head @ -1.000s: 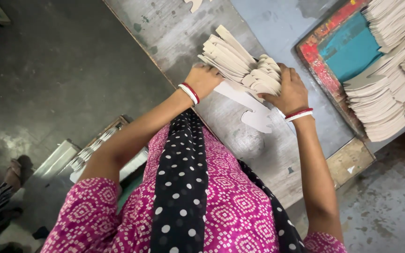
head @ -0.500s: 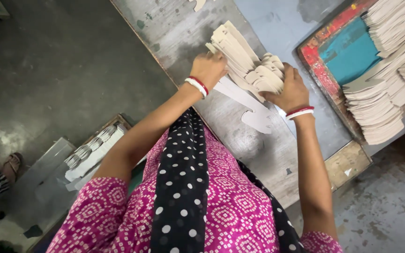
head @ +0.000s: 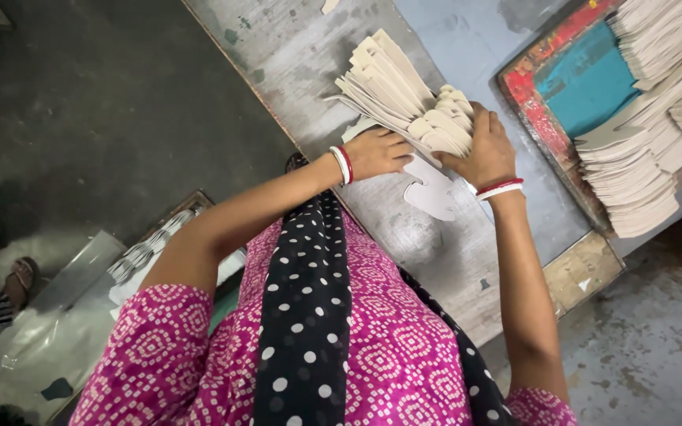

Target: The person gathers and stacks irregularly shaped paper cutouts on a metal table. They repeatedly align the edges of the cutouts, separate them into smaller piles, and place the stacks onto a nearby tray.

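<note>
The bench (head: pixel 309 55) is carrying the stack (head: pixel 404 95), now lifting higher and fanning wider than 1 second ago. The right hand (head: pixel 487 150) is clamping its near end; the left hand (head: pixel 376 151) is pinching beneath.

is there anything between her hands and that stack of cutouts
Nothing visible. The right hand grips the rounded end of the fanned stack of pale cutouts directly, and the left hand touches its underside. One loose cutout lies on the table below.
</note>
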